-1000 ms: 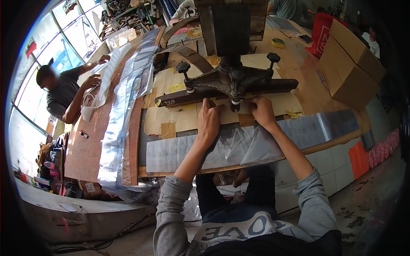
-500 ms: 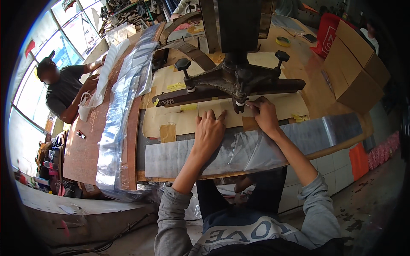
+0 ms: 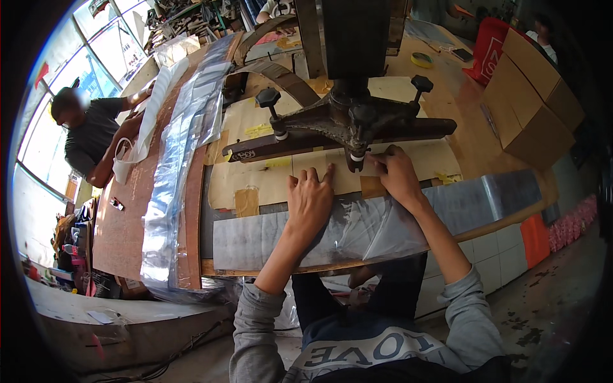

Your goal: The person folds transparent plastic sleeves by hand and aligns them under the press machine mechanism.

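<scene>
My left hand (image 3: 311, 196) lies palm down on the beige board (image 3: 350, 181), fingers stretched forward and a little apart. Past the press's centre foot, my right hand (image 3: 400, 177) rests with bent fingers, thumb and forefinger drawn close together. Whatever is between them is too small to make out. Just ahead of both hands stands a dark metal press (image 3: 350, 118), its long bar (image 3: 408, 129) lying across the board and black knobs on its arms. Under my wrists, a strip of clear plastic film (image 3: 281, 239) runs along the table's front edge, creased between my forearms.
At the left, a person (image 3: 96, 131) handles a white roll-like sheet (image 3: 153, 105) beside a long strip of clear film (image 3: 175, 166). An open cardboard box (image 3: 530, 102), a red bag (image 3: 490, 51) and a roll of yellow tape (image 3: 421, 60) stand at the right.
My hands stay almost in place; the right fingers have shifted slightly by the press foot. The view has moved a little, and the person at the left has lowered their head.
</scene>
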Available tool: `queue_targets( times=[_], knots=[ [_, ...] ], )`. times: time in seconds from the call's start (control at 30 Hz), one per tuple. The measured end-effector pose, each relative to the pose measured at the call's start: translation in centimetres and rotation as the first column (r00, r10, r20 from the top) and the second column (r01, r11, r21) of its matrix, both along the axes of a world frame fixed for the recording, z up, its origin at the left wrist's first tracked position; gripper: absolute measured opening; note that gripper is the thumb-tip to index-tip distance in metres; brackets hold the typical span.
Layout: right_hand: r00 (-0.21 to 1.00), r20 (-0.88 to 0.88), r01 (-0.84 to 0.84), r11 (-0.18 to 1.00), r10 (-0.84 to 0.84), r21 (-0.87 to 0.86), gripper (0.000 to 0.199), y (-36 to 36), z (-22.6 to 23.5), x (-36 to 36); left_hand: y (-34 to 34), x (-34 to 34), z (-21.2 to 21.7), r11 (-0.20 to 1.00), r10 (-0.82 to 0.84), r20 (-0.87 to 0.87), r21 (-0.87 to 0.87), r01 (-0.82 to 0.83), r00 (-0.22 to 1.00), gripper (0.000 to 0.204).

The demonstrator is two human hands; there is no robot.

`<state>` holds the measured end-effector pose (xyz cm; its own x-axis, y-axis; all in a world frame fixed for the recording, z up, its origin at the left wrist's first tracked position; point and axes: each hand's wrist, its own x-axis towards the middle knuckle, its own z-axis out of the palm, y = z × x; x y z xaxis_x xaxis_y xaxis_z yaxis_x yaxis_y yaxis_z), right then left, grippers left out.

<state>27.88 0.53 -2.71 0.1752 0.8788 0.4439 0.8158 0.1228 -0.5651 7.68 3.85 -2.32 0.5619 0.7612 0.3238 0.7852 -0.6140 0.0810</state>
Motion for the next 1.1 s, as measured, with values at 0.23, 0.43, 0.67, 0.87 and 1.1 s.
queue_targets(
  times=[0.23,0.43,0.67,0.87,1.1],
  knots=[
    [0.965,0.262,0.019,0.987,0.024,-0.161,0.031,-1.3,0.7,0.3,0.3,0.1,-0.2,1.0,0.014,-0.014,0.014,-0.014,1.0,0.047],
    [0.943,0.332,0.042,0.992,-0.001,-0.116,0.03,-1.1,0.6,0.1,0.5,0.2,-0.4,1.0,0.009,0.016,0.005,-0.009,1.0,0.046],
    [0.94,0.34,0.03,0.999,-0.02,-0.025,0.028,-1.1,0.1,0.0,0.2,0.2,-0.2,0.999,-0.005,0.007,0.042,0.005,1.0,0.045],
    [0.959,0.283,0.041,0.998,-0.027,-0.044,0.028,-1.4,0.2,0.2,0.0,0.4,0.3,0.997,-0.015,-0.035,0.075,0.017,0.999,0.041],
    [0.94,0.34,0.001,1.0,0.005,-0.017,0.029,-2.1,0.1,0.3,0.3,0.3,-0.3,0.998,-0.006,0.01,0.061,0.006,1.0,0.044]
  ],
)
